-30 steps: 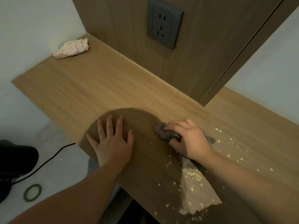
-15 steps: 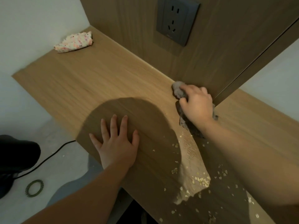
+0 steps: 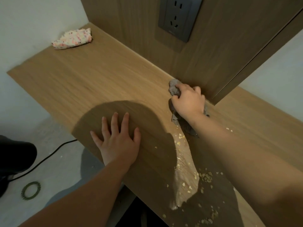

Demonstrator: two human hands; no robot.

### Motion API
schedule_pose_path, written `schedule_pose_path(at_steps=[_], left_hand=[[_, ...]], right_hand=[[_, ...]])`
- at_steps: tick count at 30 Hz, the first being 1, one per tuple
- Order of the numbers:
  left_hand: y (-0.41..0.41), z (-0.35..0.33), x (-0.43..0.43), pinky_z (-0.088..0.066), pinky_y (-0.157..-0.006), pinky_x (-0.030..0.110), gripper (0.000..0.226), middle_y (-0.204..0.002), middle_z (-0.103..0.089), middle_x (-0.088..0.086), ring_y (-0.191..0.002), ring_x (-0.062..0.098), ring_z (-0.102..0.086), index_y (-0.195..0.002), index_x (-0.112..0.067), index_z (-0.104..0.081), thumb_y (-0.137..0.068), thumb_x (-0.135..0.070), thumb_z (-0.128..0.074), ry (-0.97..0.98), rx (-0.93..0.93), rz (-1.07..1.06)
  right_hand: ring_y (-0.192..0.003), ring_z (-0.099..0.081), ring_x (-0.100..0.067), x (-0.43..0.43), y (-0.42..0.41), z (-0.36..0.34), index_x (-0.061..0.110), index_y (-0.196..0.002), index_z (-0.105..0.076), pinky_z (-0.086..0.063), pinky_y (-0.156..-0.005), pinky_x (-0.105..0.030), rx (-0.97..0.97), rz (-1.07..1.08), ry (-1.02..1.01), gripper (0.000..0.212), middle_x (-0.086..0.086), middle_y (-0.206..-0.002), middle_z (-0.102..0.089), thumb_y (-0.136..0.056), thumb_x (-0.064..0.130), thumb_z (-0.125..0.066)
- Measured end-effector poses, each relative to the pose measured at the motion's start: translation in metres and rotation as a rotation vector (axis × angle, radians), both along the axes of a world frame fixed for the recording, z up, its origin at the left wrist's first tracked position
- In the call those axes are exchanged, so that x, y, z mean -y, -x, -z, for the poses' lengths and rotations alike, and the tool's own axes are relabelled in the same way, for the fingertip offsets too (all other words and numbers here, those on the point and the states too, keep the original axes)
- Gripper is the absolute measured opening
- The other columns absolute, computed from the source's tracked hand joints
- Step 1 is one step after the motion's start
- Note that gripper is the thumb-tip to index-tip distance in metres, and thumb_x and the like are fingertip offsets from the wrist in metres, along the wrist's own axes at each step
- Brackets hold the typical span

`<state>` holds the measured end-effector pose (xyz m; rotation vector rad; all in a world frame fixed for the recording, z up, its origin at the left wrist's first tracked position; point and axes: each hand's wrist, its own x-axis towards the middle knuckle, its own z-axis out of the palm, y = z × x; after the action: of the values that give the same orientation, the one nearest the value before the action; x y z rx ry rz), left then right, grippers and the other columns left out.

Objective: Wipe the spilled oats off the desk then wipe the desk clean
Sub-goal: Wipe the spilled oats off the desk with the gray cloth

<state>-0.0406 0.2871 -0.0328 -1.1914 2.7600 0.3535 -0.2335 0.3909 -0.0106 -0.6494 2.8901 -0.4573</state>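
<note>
My right hand [image 3: 188, 100] grips a crumpled grey cloth [image 3: 174, 88] and presses it onto the wooden desk [image 3: 91, 82], right against the foot of the wooden back panel. Part of the cloth trails out under my wrist. Pale oat flakes [image 3: 185, 177] lie scattered on the desk nearer to me, between my two forearms and toward the front edge. My left hand [image 3: 118, 141] rests flat on the desk near its front edge, fingers spread, holding nothing.
A speckled white and pink cloth [image 3: 73, 38] lies in the far left corner of the desk. A dark wall socket [image 3: 178, 17] sits in the back panel. On the floor to the left are a black cable [image 3: 49, 154], a green ring [image 3: 31, 190] and a dark object [image 3: 14, 154].
My right hand has carried the grey cloth from the middle of the desk away from me to the back panel. The left hand has stayed flat on the desk.
</note>
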Motion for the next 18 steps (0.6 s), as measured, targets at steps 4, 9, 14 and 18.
schedule_pose_path(at_steps=[4,9,14,18], left_hand=[[-0.001,-0.003,-0.001,0.007,-0.112,0.059,0.061,-0.158,0.002,-0.005,-0.144,0.024,0.014,-0.148,-0.039,0.001,-0.093,-0.060,-0.016,-0.031,0.012,0.025],[-0.009,-0.008,0.046,-0.023,-0.107,0.049,0.065,-0.148,-0.029,0.003,-0.133,0.031,-0.026,-0.145,-0.036,-0.027,-0.089,-0.067,-0.020,0.096,-0.015,0.292],[-0.029,0.008,0.089,-0.019,-0.112,0.054,0.070,-0.150,-0.033,0.009,-0.139,0.033,-0.024,-0.144,-0.033,-0.035,-0.085,-0.067,-0.016,0.113,-0.041,0.329],[-0.028,0.007,0.085,-0.004,-0.116,0.047,0.072,-0.157,-0.018,0.002,-0.145,0.026,-0.006,-0.147,-0.041,-0.021,-0.082,-0.070,-0.010,0.092,-0.040,0.308]], right_hand=[[-0.100,-0.051,-0.020,-0.013,-0.004,-0.009,0.028,-0.119,-0.060,-0.045,-0.079,-0.033,0.180,-0.081,0.235,0.034,0.001,-0.109,-0.063,-0.087,0.027,-0.051],[-0.120,-0.036,-0.027,-0.015,-0.008,0.001,0.028,-0.140,-0.039,-0.030,-0.097,-0.041,-0.058,0.048,-0.021,0.047,0.003,-0.142,-0.044,-0.093,0.029,-0.041],[-0.107,-0.039,-0.016,-0.015,-0.042,0.000,0.033,-0.131,-0.048,-0.028,-0.083,-0.032,-0.008,-0.388,0.043,0.040,0.010,-0.132,-0.053,-0.091,0.025,-0.045],[-0.117,-0.038,-0.024,0.018,-0.014,0.007,0.026,-0.138,-0.039,-0.030,-0.093,-0.040,-0.118,-0.139,-0.034,0.045,0.000,-0.136,-0.048,-0.094,0.023,-0.041]])
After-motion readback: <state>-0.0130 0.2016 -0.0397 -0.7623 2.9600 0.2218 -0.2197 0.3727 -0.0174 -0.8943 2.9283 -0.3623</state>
